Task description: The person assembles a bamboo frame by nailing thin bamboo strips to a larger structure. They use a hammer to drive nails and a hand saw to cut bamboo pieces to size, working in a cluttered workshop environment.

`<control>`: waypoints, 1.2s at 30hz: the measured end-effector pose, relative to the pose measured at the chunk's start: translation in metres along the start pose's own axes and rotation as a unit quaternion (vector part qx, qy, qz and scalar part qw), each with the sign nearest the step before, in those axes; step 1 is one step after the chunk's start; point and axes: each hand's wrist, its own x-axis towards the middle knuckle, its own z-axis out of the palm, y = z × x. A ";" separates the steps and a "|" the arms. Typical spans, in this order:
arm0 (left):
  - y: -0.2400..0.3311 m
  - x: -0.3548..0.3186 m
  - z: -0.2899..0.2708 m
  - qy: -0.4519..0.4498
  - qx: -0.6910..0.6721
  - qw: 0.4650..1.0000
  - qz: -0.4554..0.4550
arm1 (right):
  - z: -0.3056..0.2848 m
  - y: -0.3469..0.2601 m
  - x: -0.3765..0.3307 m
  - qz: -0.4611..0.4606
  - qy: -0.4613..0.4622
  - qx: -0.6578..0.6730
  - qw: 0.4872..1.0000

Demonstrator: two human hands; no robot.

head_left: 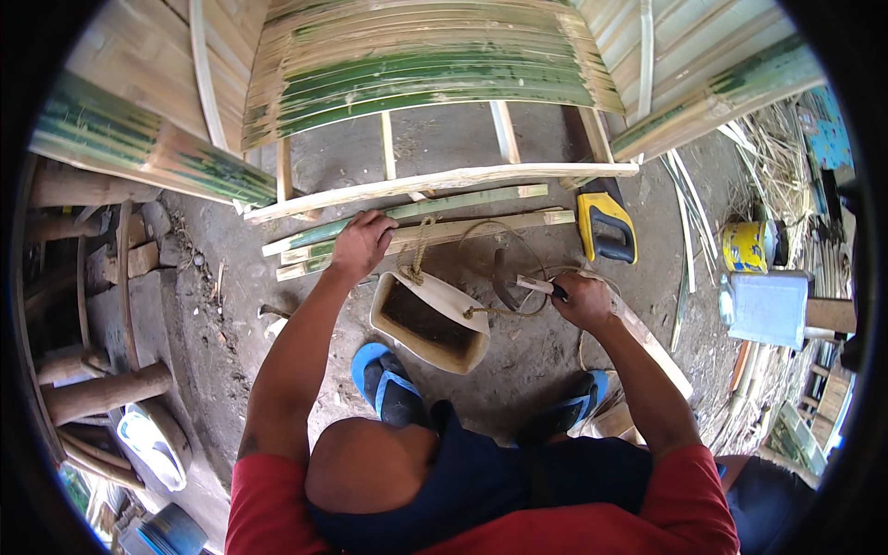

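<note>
My right hand (583, 300) is closed around the dark grip of a hammer (529, 282), its head pointing left above the dirt floor. My left hand (363, 244) reaches down to the split bamboo strips on the ground, its fingers curled over a greenish bamboo strip (462, 201). Beside it lies a paler bamboo strip (499, 227). Between my arms stands a cut-open whitish plastic container (442, 301) with a rope tied to it; its dark inside is hard to make out. Ahead is a bamboo frame (444, 183) with a slatted green-and-tan panel (435, 79).
A handsaw (622, 215) with a yellow-and-black handle lies right of the strips. Farther right are a yellow can (746, 246) and a grey-blue plastic container (766, 308). Logs (106, 393) stick out at left. My feet wear blue-edged sandals (388, 384).
</note>
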 end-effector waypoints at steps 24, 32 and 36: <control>-0.027 -0.005 -0.010 -0.031 0.033 0.999 -0.003 | 0.002 0.015 -0.009 -0.005 0.061 0.079 0.995; -0.041 -0.016 -0.054 -0.052 0.151 0.969 -0.188 | -0.026 0.032 0.008 -0.008 0.198 0.006 0.980; -0.036 -0.095 -0.109 0.039 0.135 0.984 -0.105 | -0.032 0.027 0.028 0.011 0.312 0.127 0.941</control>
